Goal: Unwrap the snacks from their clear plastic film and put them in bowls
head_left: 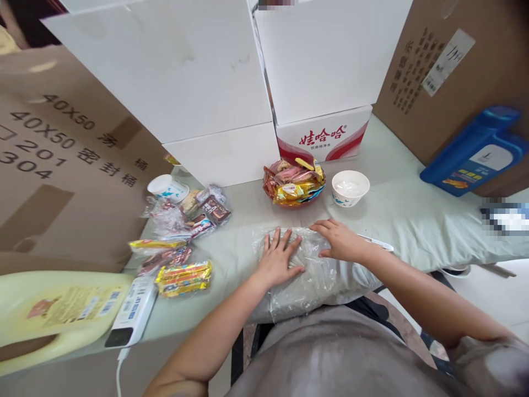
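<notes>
A sheet of clear plastic wrap or a clear bag [306, 286] lies on the cloth-covered surface in front of me, its near end hanging at the edge. My left hand [279, 256] rests flat on it with the fingers spread. My right hand [341, 240] touches its far right part, fingers stretched out and nothing gripped. Beside the right wrist, a thin white object [378, 243] shows in part; its kind I cannot make out. Beyond the hands stand a bowl of wrapped snacks [295, 187] and a white paper bowl [350, 190].
Loose wrapped snacks [185, 220] and a tipped paper cup [167, 187] lie to the left. Near them are a white power bank [134, 311] with a cable and a yellow jug [61, 314]. White boxes [215, 71] stand behind; a blue bottle [471, 151] leans at right.
</notes>
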A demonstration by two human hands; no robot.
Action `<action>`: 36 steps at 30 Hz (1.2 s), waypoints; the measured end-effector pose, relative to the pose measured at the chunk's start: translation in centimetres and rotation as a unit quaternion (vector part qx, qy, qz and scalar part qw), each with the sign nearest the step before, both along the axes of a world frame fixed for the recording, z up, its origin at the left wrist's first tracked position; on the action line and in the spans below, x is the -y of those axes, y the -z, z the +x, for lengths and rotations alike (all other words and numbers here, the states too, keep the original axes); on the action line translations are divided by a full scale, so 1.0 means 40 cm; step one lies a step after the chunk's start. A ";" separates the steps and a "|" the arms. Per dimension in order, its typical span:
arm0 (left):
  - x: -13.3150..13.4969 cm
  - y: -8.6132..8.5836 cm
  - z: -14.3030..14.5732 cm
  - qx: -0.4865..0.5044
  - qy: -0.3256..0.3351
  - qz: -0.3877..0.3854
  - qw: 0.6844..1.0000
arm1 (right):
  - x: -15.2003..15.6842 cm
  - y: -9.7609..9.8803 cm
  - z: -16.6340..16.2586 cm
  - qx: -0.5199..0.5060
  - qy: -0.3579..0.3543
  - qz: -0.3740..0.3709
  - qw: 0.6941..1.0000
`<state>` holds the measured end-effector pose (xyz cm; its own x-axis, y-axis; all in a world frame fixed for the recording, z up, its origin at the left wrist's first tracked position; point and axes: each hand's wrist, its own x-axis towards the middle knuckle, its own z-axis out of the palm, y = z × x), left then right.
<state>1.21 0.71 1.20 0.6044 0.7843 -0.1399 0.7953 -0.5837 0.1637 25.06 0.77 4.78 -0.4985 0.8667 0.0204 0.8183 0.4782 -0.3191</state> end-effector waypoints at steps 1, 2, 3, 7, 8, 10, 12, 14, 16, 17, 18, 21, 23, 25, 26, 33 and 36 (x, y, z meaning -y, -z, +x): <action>-0.003 -0.002 0.001 0.000 0.007 -0.004 1.000 | -0.001 0.006 -0.015 0.013 -0.003 0.001 1.000; -0.005 -0.003 0.002 0.000 0.017 -0.008 1.000 | -0.006 0.011 -0.027 0.027 0.007 0.000 1.000; -0.008 -0.005 0.002 0.000 0.029 -0.011 1.000 | -0.016 0.017 -0.034 0.041 0.026 -0.003 0.999; -0.020 -0.008 -0.017 -0.002 0.059 -0.017 0.998 | -0.092 0.015 0.013 0.082 0.140 -0.011 0.987; -0.023 -0.009 -0.025 -0.003 0.059 -0.019 0.998 | -0.110 0.006 0.038 0.088 0.169 -0.005 0.982; -0.030 -0.012 -0.039 -0.007 0.055 -0.024 0.998 | -0.134 -0.015 0.080 0.100 0.220 0.008 0.970; -0.038 -0.016 -0.044 -0.011 0.053 -0.030 0.998 | -0.130 -0.031 0.094 0.102 0.235 0.022 0.966; -0.047 -0.018 -0.041 -0.013 0.054 -0.032 0.998 | -0.104 -0.031 0.074 0.085 0.171 0.029 0.981; -0.057 -0.019 -0.040 -0.013 0.053 -0.029 0.998 | -0.068 -0.009 0.042 0.067 0.065 0.023 0.995; -0.062 -0.019 -0.045 -0.015 0.047 -0.024 0.998 | -0.051 0.008 0.029 0.065 0.021 0.017 0.998; -0.068 -0.019 -0.055 -0.017 0.036 -0.019 0.999 | -0.036 0.026 0.023 0.065 -0.006 0.011 0.998; -0.079 -0.020 -0.119 -0.014 -0.030 0.005 0.999 | 0.002 0.062 0.048 0.059 0.003 0.012 0.998; -0.072 -0.025 -0.176 0.025 -0.077 0.037 0.996 | 0.025 0.062 0.088 0.020 0.022 0.032 0.999; -0.046 -0.037 -0.225 0.107 -0.098 0.076 0.986 | 0.050 0.047 0.123 -0.038 0.031 0.055 0.997; -0.026 -0.044 -0.242 0.155 -0.092 0.084 0.980 | 0.063 0.037 0.136 -0.067 0.030 0.060 0.995; 0.132 -0.067 -0.244 0.223 0.067 -0.062 0.971 | 0.112 0.020 0.133 -0.065 0.001 -0.025 0.998; 0.161 -0.050 -0.240 0.212 0.072 -0.056 0.973 | 0.116 0.026 0.134 -0.069 -0.017 -0.044 0.996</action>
